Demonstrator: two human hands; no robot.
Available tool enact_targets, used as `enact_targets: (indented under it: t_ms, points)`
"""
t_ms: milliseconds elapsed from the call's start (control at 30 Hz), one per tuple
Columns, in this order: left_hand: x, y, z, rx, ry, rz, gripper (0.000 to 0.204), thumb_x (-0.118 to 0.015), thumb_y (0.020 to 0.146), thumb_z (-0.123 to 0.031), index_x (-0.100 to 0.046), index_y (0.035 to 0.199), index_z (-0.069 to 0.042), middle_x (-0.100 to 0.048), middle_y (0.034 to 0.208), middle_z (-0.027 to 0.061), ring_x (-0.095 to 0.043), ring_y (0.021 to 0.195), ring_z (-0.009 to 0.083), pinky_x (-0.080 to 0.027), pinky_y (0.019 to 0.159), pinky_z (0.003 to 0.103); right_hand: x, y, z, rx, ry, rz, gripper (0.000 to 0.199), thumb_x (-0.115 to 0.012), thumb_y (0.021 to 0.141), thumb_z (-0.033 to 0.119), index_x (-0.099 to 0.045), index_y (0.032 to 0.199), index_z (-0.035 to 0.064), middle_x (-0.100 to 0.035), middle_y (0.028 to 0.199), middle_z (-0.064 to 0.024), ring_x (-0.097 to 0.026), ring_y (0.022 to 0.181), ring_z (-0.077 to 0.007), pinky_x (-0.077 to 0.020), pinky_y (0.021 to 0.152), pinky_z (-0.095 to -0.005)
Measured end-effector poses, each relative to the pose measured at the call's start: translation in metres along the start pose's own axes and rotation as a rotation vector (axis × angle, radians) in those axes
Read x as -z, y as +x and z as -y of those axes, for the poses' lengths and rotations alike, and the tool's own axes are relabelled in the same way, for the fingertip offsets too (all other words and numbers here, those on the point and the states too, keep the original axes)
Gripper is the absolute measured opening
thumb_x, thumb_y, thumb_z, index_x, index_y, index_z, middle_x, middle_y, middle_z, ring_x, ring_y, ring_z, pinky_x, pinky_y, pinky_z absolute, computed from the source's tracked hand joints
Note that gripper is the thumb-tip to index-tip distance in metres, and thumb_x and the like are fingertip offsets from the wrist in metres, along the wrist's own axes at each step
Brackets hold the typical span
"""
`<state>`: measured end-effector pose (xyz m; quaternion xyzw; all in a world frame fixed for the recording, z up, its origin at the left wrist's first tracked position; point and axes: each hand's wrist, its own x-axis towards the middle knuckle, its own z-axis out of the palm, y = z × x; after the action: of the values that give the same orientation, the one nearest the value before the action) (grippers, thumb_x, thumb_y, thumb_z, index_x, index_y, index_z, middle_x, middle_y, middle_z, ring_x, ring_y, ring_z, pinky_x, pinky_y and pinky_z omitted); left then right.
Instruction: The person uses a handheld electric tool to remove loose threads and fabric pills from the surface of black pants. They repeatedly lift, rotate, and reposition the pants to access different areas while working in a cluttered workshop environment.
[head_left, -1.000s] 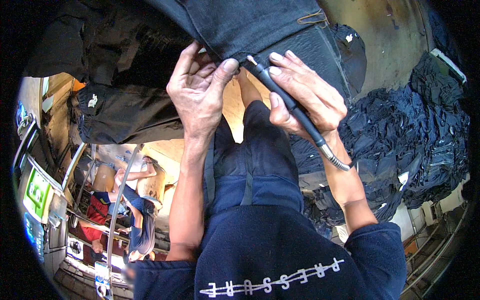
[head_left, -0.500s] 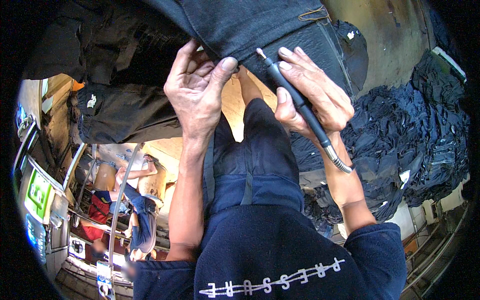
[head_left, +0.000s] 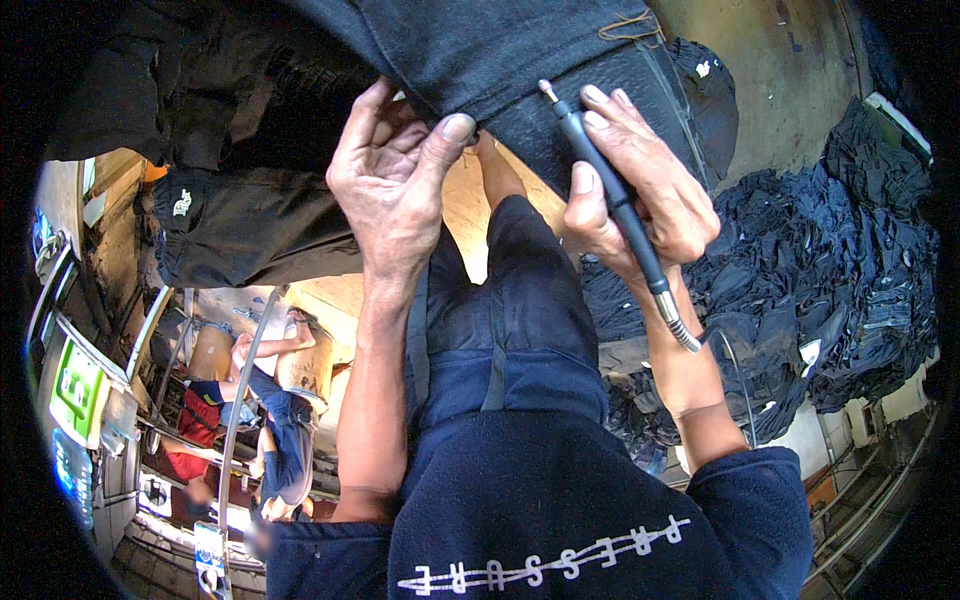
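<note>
While curled left hand [head_left: 402, 190] pinches dark cloth [head_left: 500, 55], right hand [head_left: 668, 200] slants, grip wrapped round black pen-shaped tool [head_left: 614, 193].

Ahead: garment [head_left: 490, 45], near edge in left hand [head_left: 400, 170]. Just right: tool [head_left: 612, 190] in right hand [head_left: 655, 190]. Farther right: cloth heap [head_left: 790, 270]. Left: more garments [head_left: 260, 225]. Lower left: co-workers [head_left: 285, 430].

There are two bare hands — one left hand [head_left: 398, 185], one right hand [head_left: 662, 195] — one black pen-shaped tool [head_left: 620, 203], two co-workers [head_left: 290, 462], one green panel [head_left: 78, 392].
</note>
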<state>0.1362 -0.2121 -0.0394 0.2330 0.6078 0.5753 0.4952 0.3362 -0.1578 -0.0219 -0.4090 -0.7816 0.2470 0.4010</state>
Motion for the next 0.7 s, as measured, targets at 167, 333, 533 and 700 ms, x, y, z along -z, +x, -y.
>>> enact_targets:
  t_ms: [167, 333, 533, 700]
  points:
    - [-0.001, 0.000, 0.002, -0.009, -0.066, -0.020, 0.060, -0.081, 0.093, 0.007, -0.052, 0.145, 0.013, -0.072, 0.123, 0.0229, -0.075, 0.106, 0.0230, -0.067, 0.093, 0.034, -0.001, 0.001, 0.000, 0.020, 0.000, -0.002, 0.027, -0.076, 0.081, 0.002, -0.079, 0.106, -0.0079, -0.081, 0.097, -0.0213, -0.081, 0.104, -0.0381, -0.0641, 0.099, -0.0526]
    - [0.001, 0.000, 0.004, -0.024, 0.006, -0.010, 0.060, -0.082, 0.093, 0.006, -0.053, 0.145, 0.012, -0.072, 0.123, 0.0217, -0.075, 0.106, 0.0221, -0.066, 0.092, 0.033, -0.002, 0.002, 0.002, 0.036, 0.054, 0.055, 0.027, -0.079, 0.080, 0.002, -0.080, 0.106, -0.0050, -0.081, 0.098, -0.0174, -0.082, 0.103, -0.0364, -0.0649, 0.099, -0.0517]
    - [0.003, 0.000, 0.003, -0.026, -0.014, 0.013, 0.060, -0.081, 0.094, 0.006, -0.053, 0.147, 0.011, -0.073, 0.122, 0.0204, -0.075, 0.106, 0.0208, -0.066, 0.093, 0.033, -0.003, 0.005, 0.005, 0.072, 0.103, 0.125, 0.027, -0.080, 0.081, 0.003, -0.081, 0.107, -0.0043, -0.081, 0.101, -0.0172, -0.081, 0.105, -0.0358, -0.0643, 0.101, -0.0511]
    - [0.002, -0.012, -0.002, -0.025, 0.006, 0.007, 0.060, -0.080, 0.095, 0.007, -0.053, 0.148, 0.011, -0.073, 0.123, 0.0207, -0.075, 0.107, 0.0215, -0.065, 0.094, 0.034, 0.003, 0.002, 0.016, 0.074, 0.139, 0.182, 0.026, -0.080, 0.082, 0.002, -0.081, 0.108, -0.0040, -0.081, 0.102, -0.0170, -0.081, 0.107, -0.0362, -0.0635, 0.102, -0.0511]
